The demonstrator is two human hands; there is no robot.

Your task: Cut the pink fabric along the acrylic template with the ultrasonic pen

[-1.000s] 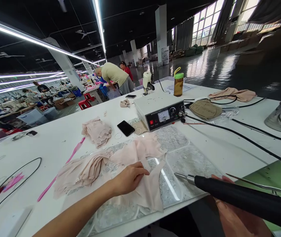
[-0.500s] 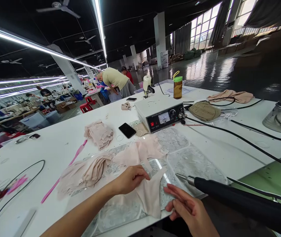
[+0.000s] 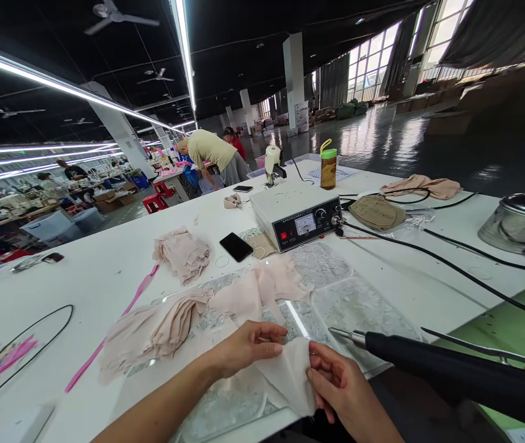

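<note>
Both hands pinch one pale pink fabric piece [image 3: 290, 369] near the front edge of the white table [image 3: 106, 271]. My left hand [image 3: 248, 347] grips its left edge with thumb and fingers closed. My right hand [image 3: 343, 391] holds its right edge, fingers curled on the cloth. The piece lies over a clear glass sheet [image 3: 350, 301]. A black-handled cutting tool [image 3: 451, 372] rests just right of my right hand, its metal tip pointing left.
More pink fabric pieces [image 3: 152, 329] and a small stack [image 3: 182, 252] lie to the left. A white control box [image 3: 297, 215], black phone [image 3: 235, 246], cables [image 3: 451, 264], a bottle [image 3: 327, 166] and a metal pot [image 3: 521, 224] stand further back. Other people [image 3: 211, 154] work at far tables.
My right hand came up from below the table edge and took hold of the fabric's right side. My left hand drew the piece slightly toward me.
</note>
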